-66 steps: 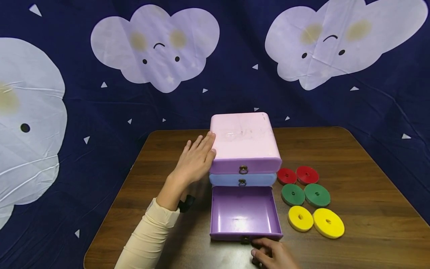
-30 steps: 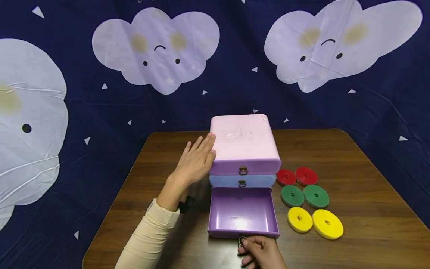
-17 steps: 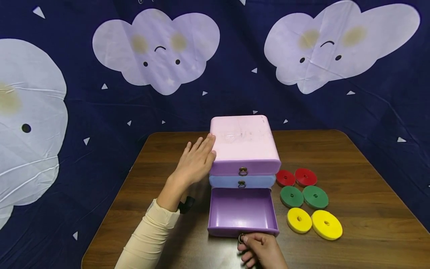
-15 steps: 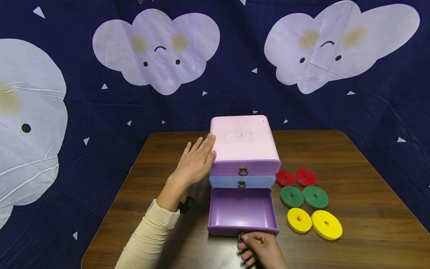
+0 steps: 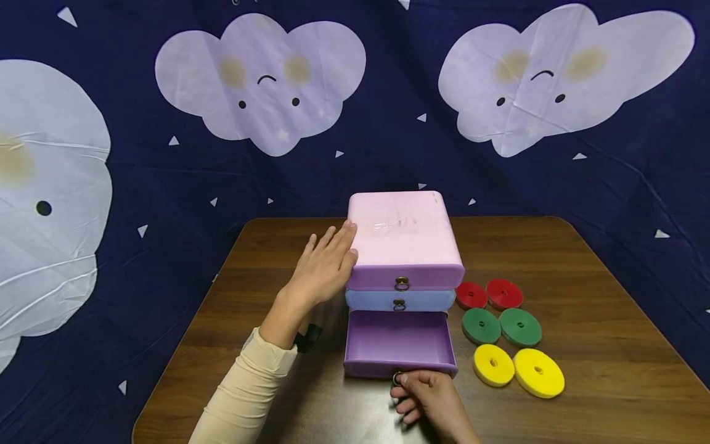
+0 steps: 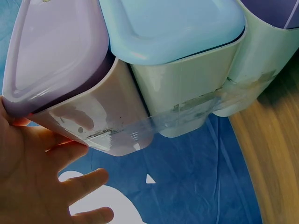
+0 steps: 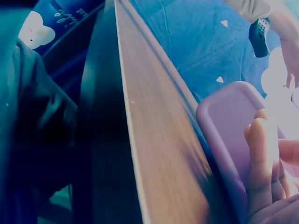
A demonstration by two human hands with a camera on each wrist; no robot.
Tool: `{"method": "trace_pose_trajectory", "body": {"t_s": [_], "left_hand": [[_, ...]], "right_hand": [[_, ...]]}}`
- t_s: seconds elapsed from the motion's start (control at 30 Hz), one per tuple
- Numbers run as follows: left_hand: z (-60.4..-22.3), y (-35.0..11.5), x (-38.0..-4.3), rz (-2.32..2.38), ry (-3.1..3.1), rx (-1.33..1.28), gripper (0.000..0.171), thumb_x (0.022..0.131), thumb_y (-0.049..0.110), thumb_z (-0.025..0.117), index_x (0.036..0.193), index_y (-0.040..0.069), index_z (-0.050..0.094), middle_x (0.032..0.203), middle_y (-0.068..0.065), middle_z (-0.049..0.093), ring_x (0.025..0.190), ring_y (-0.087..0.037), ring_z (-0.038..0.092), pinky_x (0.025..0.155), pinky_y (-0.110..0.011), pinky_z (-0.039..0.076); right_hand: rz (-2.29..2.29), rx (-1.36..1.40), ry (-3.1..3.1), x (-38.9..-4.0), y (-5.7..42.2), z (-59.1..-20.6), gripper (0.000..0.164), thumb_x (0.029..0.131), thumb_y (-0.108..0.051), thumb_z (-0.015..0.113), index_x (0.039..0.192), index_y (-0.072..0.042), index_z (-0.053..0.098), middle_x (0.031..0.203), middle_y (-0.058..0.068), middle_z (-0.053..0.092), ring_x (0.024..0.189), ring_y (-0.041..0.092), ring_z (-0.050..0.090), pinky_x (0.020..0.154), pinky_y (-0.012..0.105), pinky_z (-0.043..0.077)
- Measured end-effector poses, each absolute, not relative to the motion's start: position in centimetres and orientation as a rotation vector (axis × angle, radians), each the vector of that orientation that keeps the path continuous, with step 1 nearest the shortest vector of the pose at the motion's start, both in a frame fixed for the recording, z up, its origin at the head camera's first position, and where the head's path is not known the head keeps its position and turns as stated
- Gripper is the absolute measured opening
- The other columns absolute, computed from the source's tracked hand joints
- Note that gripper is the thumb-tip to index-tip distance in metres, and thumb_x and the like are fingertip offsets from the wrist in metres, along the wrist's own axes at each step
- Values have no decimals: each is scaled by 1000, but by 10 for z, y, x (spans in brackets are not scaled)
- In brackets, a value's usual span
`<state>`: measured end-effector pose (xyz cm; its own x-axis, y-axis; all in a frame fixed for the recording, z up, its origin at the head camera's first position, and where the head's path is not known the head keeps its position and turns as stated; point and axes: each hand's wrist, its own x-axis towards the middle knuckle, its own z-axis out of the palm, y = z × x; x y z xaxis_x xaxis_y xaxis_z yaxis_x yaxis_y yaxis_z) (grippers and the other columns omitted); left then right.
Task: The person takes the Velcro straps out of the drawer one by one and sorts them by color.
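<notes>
A small drawer cabinet point(image 5: 403, 228) with a pink top stands on the table. Its upper purple drawer point(image 5: 377, 277) and blue middle drawer point(image 5: 368, 300) are closed, while the bottom purple drawer point(image 5: 368, 370) sticks out with nothing in it. My left hand point(image 5: 318, 268) rests with straight fingers against the cabinet's upper left edge; the left wrist view shows the fingers point(image 6: 84, 186) spread beside the pink casing point(image 6: 107, 121). At the bottom drawer's front, my right hand point(image 5: 429, 394) pinches the metal ring pull point(image 5: 396, 378) between thumb and forefinger.
To the right of the cabinet lie pairs of flat discs with central holes: red point(image 5: 504, 294), green point(image 5: 520, 327) and yellow point(image 5: 539, 373). They rest on a brown wooden table point(image 5: 610, 370). Behind it hangs a dark blue cloth point(image 5: 388, 166) with printed clouds.
My right hand has gone from touching the drawer's front to pinching its ring, and the bottom drawer has slid partway inward. The left hand stays on the cabinet.
</notes>
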<state>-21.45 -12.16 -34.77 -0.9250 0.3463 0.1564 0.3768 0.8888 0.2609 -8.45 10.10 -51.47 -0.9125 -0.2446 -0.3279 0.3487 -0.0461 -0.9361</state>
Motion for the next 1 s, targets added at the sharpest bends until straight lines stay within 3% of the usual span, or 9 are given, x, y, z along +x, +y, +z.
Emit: {"method": "trace_pose_trajectory", "body": {"t_s": [1.0], "left_hand": [[-348,-122,-215,-430,-2947,-574,55,101,43,16,153,25,11,160,8,10,149,-23,11,120,-52,5]], "right_hand": [[-2077,136,1815,-127,101,-510,35,92,-19,57,108,11,59,77,2,74,59,7,67,53,26,56]]}}
